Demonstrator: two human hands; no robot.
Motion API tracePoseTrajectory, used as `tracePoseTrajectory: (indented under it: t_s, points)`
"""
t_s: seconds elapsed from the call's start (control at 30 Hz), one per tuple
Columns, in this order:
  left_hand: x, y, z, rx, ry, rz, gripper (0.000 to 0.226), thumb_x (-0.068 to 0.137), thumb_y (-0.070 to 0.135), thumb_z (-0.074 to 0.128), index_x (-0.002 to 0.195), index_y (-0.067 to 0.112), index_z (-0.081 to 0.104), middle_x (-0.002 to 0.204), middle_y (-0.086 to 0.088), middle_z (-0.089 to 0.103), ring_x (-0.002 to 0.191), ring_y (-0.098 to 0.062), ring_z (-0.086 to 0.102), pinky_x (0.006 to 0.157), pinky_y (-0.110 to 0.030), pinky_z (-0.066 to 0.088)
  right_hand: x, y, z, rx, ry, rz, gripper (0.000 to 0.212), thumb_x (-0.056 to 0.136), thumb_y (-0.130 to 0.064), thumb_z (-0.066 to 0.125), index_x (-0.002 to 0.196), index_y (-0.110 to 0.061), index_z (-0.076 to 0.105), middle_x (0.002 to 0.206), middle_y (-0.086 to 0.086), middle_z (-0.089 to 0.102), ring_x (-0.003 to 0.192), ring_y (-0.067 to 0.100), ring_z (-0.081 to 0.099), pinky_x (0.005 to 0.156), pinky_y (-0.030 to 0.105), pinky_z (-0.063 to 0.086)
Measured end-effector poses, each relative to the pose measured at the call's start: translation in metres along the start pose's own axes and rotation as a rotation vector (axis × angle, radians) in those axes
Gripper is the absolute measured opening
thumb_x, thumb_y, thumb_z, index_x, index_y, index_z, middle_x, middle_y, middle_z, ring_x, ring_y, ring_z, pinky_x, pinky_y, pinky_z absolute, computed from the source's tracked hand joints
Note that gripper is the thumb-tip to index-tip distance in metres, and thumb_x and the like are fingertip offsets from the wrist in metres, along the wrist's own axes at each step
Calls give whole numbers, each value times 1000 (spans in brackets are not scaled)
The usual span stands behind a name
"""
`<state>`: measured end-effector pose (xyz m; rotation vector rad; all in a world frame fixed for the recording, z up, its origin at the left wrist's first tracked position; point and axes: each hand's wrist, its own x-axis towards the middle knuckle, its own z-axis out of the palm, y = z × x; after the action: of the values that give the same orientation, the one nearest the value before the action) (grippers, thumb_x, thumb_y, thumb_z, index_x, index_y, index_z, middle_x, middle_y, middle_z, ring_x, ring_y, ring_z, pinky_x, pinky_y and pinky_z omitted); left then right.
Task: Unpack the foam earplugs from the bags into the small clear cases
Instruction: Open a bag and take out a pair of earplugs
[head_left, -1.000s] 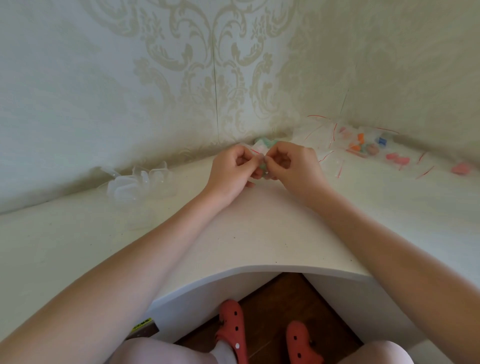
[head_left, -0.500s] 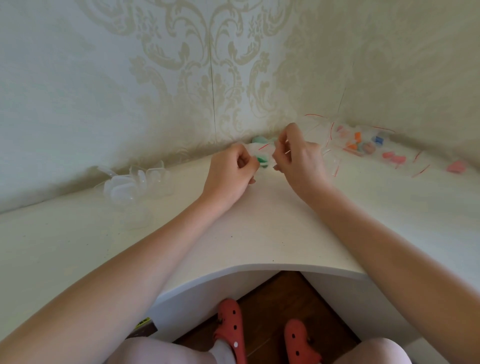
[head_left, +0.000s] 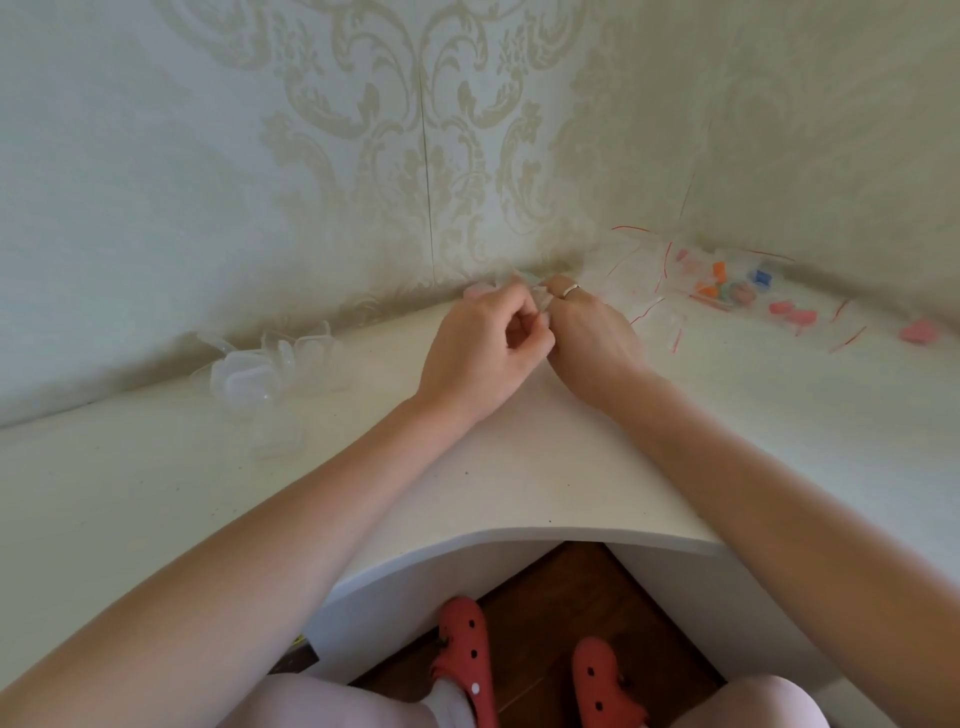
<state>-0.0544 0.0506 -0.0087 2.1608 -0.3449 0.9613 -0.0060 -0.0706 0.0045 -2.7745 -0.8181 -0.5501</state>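
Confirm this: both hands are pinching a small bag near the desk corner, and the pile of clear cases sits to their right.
Wrong side. The head view shows the clear cases to the left of the left hand and right hand; the bags of earplugs lie to the right. The rest stands.

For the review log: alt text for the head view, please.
Both hands, left hand and right hand, pinch a small clear bag over a white corner desk. Clear cases lie left; bagged colourful earplugs lie right.

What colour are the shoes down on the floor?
Red with small dark dots, the shoes show best in the head view.
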Motion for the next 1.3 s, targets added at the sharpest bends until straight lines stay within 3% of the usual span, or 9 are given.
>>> tracePoseTrajectory:
  t_s: [0.1, 0.17, 0.23, 0.33, 0.57, 0.73, 0.93, 1.07, 1.3]
  points:
    - [1, -2, -2, -64, 26, -106, 19, 78, 37, 53, 74, 19, 53, 60, 2, 60, 57, -16, 58, 54, -33, 48, 4, 9, 9, 305, 56, -5, 40, 92, 0, 36, 125, -9, 56, 135, 11, 52, 120, 29, 52, 89, 38, 47]
    - [4, -4, -5, -157, 105, -257, 16, 84, 32, 56, 81, 18, 51, 63, 1, 61, 57, -19, 64, 52, -38, 52, 5, 12, 10, 582, 138, -3, 38, 90, 5, 35, 100, -15, 66, 135, 10, 54, 123, 23, 52, 100, 38, 43]
    - [7, -9, -8, -194, 144, -389, 13, 90, 21, 57, 92, 14, 46, 74, 3, 57, 61, -15, 67, 49, -38, 53, 2, 8, 5, 800, 153, 36, 46, 91, 6, 36, 95, -30, 64, 118, -8, 63, 101, -3, 57, 89, 21, 45]
    - [10, -17, -9, -307, 91, -558, 15, 91, 15, 56, 101, 13, 45, 95, -4, 56, 62, -13, 68, 47, -31, 54, 1, 3, 6, 938, 121, 75, 46, 91, 6, 36, 120, -17, 63, 93, -28, 55, 73, -17, 51, 71, 7, 41]
    - [12, -21, -5, -474, 76, -514, 8, 88, 6, 64, 87, 12, 59, 91, -21, 64, 67, -24, 69, 60, -35, 59, 2, 3, 10, 978, 60, 83, 42, 90, -4, 38, 113, -30, 62, 73, 5, 54, 65, 8, 45, 65, 22, 41]
    - [12, -22, -7, -579, 158, -583, 20, 80, 3, 73, 78, 10, 54, 73, -13, 64, 67, -31, 69, 63, -34, 59, 1, 5, 12, 899, 43, 27, 17, 96, -19, 53, 101, -29, 66, 72, -15, 62, 64, 1, 52, 68, 21, 44]
    - [14, -17, -10, -763, 168, -726, 9, 88, 4, 65, 80, 5, 61, 74, -15, 68, 61, -21, 70, 62, -28, 59, 2, 10, 12, 758, 70, -8, 35, 89, -20, 64, 124, -25, 62, 81, -7, 62, 65, 3, 49, 65, 7, 36]
    - [15, -18, -9, -702, 96, -757, 12, 91, 9, 62, 81, 10, 56, 78, -10, 69, 62, -17, 70, 59, -25, 57, 1, 11, 10, 670, 116, -50, 34, 88, -17, 66, 121, -21, 64, 71, -25, 53, 62, -7, 50, 62, 5, 35]
    - [17, -17, -7, -956, 124, -862, 3, 95, 4, 52, 93, 2, 53, 75, -11, 66, 59, -16, 70, 64, -26, 60, 0, 12, 7, 480, 222, -76, 32, 90, -29, 63, 122, -25, 64, 85, -2, 66, 58, 0, 47, 62, 19, 33]
